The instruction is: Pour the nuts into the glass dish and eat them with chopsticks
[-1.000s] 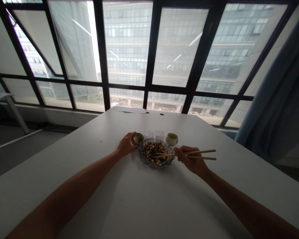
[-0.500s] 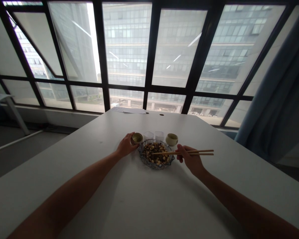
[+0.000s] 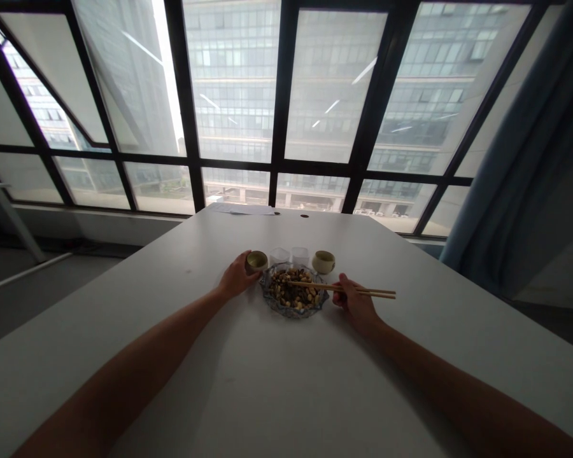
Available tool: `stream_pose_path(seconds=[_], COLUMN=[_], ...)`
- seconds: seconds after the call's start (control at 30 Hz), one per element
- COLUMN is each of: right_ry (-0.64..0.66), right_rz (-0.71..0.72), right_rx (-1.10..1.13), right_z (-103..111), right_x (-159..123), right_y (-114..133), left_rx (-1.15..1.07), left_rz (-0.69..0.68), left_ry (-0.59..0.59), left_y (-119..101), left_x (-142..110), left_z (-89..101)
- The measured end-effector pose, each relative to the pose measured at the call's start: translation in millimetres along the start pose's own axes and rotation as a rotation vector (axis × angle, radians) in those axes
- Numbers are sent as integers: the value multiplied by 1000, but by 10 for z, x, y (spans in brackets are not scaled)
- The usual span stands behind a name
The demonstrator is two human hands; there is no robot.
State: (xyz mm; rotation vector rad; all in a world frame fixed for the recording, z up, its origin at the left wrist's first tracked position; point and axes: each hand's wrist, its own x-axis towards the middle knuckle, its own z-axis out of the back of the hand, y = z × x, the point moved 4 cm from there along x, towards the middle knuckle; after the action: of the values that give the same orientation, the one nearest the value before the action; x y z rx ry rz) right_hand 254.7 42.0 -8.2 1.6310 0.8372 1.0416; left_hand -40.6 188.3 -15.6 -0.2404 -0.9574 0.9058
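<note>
My left hand (image 3: 235,276) is closed around the side of a small greenish tea cup (image 3: 256,261), just left of a scalloped glass bowl (image 3: 293,312). Mixed nuts and seeds (image 3: 293,289) fill the bowl. My right hand (image 3: 354,302), right of the bowl, grips a pair of wooden chopsticks (image 3: 376,293). Their tips reach over the bowl's rim into the nuts, at the upper left of the pile. Whether a piece is pinched between the tips is too small to tell.
Behind the bowl stand two clear plastic cups (image 3: 300,256) and a second greenish cup (image 3: 323,261). White papers (image 3: 241,209) lie at the far end of the white table (image 3: 248,381). Windows rise beyond it, and a blue curtain (image 3: 510,172) hangs at right.
The chopstick tips have moved within the bowl, toward its upper left, and the sticks lie closer together. The whole view has shifted slightly. My left hand still holds the cup.
</note>
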Motion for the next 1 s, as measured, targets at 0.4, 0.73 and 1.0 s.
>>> stream_pose_path(seconds=[0.4, 0.73, 1.0], right_ry=[531, 567, 356], right_rz=[1218, 1342, 1093], right_rx=[-729, -785, -684], right_z=[-355, -395, -326], right_x=[-631, -687, -596], right_y=[567, 604, 566], left_rx=[3, -5, -36], left_rz=[-61, -59, -38], left_ry=[-12, -7, 0], left_y=[10, -5, 11], left_x=[3, 8, 6], left_z=[-25, -6, -8])
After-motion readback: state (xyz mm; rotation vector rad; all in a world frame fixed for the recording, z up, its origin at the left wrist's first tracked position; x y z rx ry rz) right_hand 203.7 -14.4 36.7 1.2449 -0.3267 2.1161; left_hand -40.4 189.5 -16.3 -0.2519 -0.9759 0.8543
